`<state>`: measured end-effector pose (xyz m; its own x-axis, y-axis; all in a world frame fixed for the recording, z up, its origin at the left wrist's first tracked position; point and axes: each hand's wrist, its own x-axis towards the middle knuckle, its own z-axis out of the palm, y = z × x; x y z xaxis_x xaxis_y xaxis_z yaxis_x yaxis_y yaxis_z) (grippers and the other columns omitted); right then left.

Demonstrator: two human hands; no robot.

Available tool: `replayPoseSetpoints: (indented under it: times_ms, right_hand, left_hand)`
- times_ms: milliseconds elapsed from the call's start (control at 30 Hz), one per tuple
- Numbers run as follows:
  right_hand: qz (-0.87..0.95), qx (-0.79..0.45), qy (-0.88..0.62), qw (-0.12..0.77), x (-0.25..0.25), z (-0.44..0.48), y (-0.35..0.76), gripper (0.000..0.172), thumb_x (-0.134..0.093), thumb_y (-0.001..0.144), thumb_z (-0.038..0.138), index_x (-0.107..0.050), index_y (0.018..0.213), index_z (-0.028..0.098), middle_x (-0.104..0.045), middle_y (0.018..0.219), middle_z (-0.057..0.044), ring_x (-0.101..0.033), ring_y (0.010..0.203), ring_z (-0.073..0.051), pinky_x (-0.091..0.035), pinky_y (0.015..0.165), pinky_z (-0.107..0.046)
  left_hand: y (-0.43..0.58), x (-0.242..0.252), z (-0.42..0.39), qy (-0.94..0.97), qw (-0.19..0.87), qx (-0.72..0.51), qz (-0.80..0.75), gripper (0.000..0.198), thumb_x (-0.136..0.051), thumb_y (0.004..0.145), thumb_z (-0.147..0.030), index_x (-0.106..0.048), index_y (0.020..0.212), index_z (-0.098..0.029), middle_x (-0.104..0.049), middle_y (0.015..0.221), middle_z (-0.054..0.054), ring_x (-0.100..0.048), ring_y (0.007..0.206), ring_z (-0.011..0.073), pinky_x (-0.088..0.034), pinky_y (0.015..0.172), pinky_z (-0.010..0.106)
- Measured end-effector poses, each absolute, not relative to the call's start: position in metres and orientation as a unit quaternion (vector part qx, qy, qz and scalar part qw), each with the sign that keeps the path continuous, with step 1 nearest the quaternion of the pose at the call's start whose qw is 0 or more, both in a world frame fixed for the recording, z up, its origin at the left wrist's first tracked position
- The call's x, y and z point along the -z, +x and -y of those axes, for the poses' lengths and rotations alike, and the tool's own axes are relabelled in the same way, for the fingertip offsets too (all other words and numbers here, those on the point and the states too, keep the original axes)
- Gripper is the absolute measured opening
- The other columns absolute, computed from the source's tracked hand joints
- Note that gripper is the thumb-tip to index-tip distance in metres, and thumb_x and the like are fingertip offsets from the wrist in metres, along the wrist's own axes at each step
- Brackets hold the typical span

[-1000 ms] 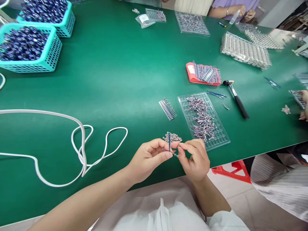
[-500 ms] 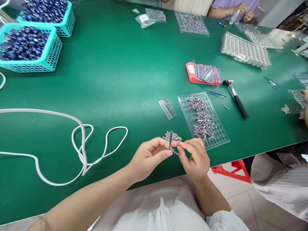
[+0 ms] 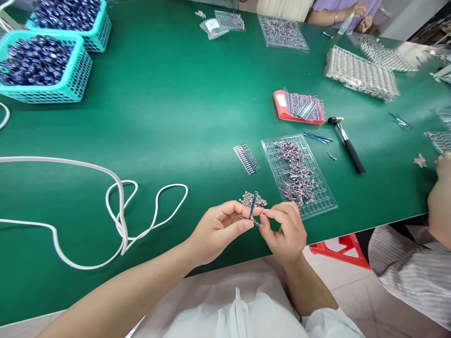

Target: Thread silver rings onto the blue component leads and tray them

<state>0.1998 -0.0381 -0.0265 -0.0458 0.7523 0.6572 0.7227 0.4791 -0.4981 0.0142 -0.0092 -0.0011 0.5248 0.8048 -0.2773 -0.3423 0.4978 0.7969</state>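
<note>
the thin blue strip (image 3: pixel 252 205) stands upright over the bench's (image 3: pixel 169 117) near edge, the left hand (image 3: pixel 216 231) grip closed on it. the right hand (image 3: pixel 286 233) pinches a tiny part (image 3: pixel 262 212) against it, apparently fitting it, which needs fine alignment. loose parts (image 3: pixel 246 199) lie just behind.

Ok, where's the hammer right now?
In the head view, the hammer lies flat on the green table, right of centre. Its head is just right of the red tray of strips, and its handle runs past the clear parts tray.
</note>
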Motion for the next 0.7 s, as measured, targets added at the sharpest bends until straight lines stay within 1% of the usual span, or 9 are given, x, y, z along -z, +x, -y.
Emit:
replayPoseSetpoints:
  times_ms: [100,233,500,700]
  right_hand:
    - [0.722,-0.018,-0.508,0.47,0.0274,0.0386,0.2,0.017,-0.067,0.086,0.009,-0.063,0.097,0.022,-0.064,0.08,-0.003,-0.058,0.075,-0.018,-0.05,0.068,-0.036]
    - [0.718,-0.028,-0.509,0.474,0.0282,0.0395,0.2006,0.02,-0.068,0.085,0.007,-0.063,0.097,0.022,-0.064,0.08,-0.003,-0.058,0.075,-0.017,-0.05,0.068,-0.036]
    - [0.728,-0.015,-0.502,0.467,0.0251,0.0383,0.1998,0.025,-0.068,0.083,0.005,-0.062,0.099,0.023,-0.064,0.081,-0.003,-0.06,0.075,-0.018,-0.05,0.068,-0.035]
    - [0.727,-0.032,-0.491,0.479,0.0255,0.039,0.1996,0.027,-0.066,0.084,0.003,-0.063,0.101,0.023,-0.065,0.081,-0.002,-0.06,0.073,-0.016,-0.051,0.066,-0.034]
  left_hand:
    - [0.0139,0.0018,0.0107,0.37,0.789,-0.355,-0.339,0.013,-0.078,0.084,-0.025,-0.067,0.082,-0.016,-0.077,0.096,0.006,-0.07,0.098,0.0168,-0.055,0.092,0.03]
    - [0.013,0.0024,0.0115,0.39,0.778,-0.351,-0.346,0.014,-0.077,0.084,-0.026,-0.066,0.083,-0.017,-0.075,0.095,0.006,-0.07,0.101,0.0201,-0.055,0.091,0.032]
    - [0.0118,0.0034,0.01,0.441,0.746,-0.348,-0.359,0.012,-0.073,0.087,-0.026,-0.066,0.088,-0.016,-0.074,0.102,0.009,-0.07,0.104,0.0224,-0.053,0.098,0.039]
    - [0.0116,0.0007,0.0102,0.465,0.726,-0.349,-0.368,0.012,-0.072,0.088,-0.026,-0.066,0.087,-0.015,-0.075,0.103,0.012,-0.07,0.105,0.024,-0.054,0.097,0.04]
